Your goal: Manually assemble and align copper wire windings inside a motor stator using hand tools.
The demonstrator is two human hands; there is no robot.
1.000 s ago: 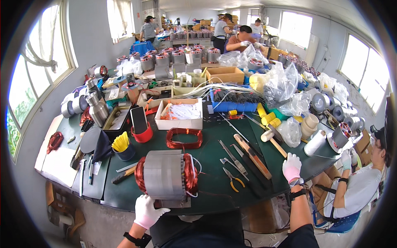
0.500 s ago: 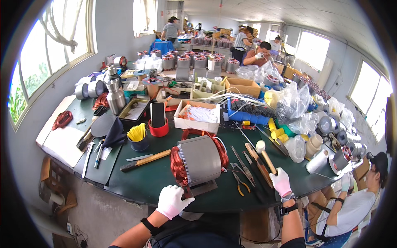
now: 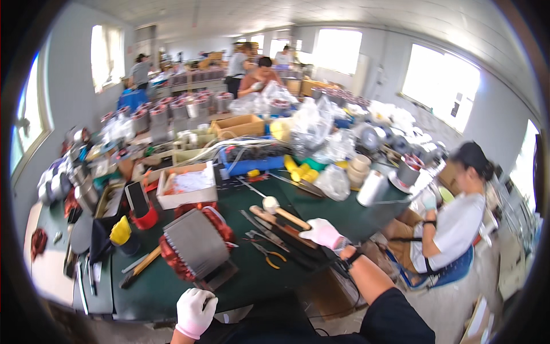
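Note:
A grey motor stator (image 3: 197,243) with red-brown copper windings lies on its side on a dark plate on the green-topped table (image 3: 269,286). Below it, at the table's near edge, my left hand (image 3: 196,312) in a white glove is closed with its fingers curled. I see nothing in it, though its fingertips are partly hidden. Further right, my gloved right hand (image 3: 322,233) grips the handle end of a mallet (image 3: 292,218) with a round whitish head. Beside the mallet lie a dark wooden-handled tool (image 3: 283,226), scissors (image 3: 260,229) and orange-handled pliers (image 3: 269,256).
A wooden-handled tool (image 3: 141,267) lies left of the stator. Behind stand a red holder (image 3: 146,219) with a phone, a white box (image 3: 186,198) and a blue tray (image 3: 252,166). A white spool (image 3: 371,190) is at right. A co-worker (image 3: 452,218) sits on the right.
My view has swung right, so the table contents appear further left. My left hand has drawn slightly away from the stator and curled. My right hand stays on the mallet handle.

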